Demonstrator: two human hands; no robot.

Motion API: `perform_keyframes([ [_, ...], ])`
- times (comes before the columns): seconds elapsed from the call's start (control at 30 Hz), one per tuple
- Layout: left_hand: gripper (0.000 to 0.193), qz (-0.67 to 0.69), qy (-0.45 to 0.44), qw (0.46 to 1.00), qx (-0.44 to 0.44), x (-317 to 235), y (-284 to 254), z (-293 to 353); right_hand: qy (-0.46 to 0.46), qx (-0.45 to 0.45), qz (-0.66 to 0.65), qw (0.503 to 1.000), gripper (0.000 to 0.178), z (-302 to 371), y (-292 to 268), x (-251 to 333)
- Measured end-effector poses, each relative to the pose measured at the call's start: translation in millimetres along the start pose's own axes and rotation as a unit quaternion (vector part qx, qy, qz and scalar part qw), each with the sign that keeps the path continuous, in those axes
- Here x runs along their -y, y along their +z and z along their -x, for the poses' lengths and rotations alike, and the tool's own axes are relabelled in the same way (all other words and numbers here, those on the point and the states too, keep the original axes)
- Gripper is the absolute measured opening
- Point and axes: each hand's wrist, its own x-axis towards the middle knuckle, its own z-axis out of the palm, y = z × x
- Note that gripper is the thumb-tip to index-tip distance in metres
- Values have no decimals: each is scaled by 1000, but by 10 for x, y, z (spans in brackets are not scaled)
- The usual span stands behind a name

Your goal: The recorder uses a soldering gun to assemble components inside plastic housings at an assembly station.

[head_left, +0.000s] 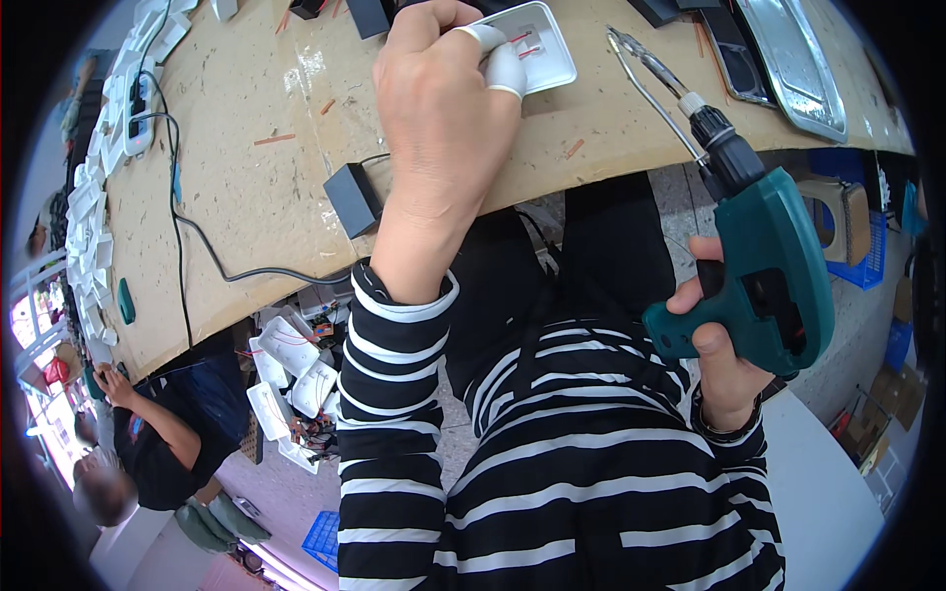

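Head view is showing a white plastic plate (pixel 532 49) lying flat near the far edge of the wooden bench (pixel 246 187), with thin red wires crossing its face. The left hand (pixel 443 108) is pressing down on it, fingers curled and bunched together, two fingertips capped in white finger covers (pixel 505 67) resting on the plate's near corner, seemingly to keep it from sliding. The right hand (pixel 724 355) is wrapping tightly round the grip of a green power screwdriver (pixel 764 261), forefinger lying by the trigger, and is holding the tool well back from the plate, off the bench's edge, with its bit pointing up toward the bench. Just beside the bit, a pair of metal tongs (pixel 645 74) is lying on the wood. A small black box (pixel 353 200) with a black cable (pixel 197 236) is sitting at the bench edge by the left wrist. Metal trays (pixel 798 69) are lying at the far right. More white plates (pixel 286 379) are piling up below the bench, where another person (pixel 148 433) in dark clothes is working.
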Motion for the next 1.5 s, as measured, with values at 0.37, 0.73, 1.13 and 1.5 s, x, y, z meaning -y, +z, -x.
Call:
perform_keyframes([
  [0.37,35,522,-94,791,-303,334,-1673,584,-128,4,-24,991,71,-7,-126,-65],
  [0.73,16,-282,-434,805,-288,896,-2507,2206,-142,78,-29,986,60,-119,-42,-158],
  [1.13,24,-370,-338,807,-312,887,-2651,2218,-138,90,-71,984,62,-187,-43,-117],
  [1.5,37,-398,-154,874,-230,958,-3174,944,-122,89,-82,985,70,-435,-4,-114],
])
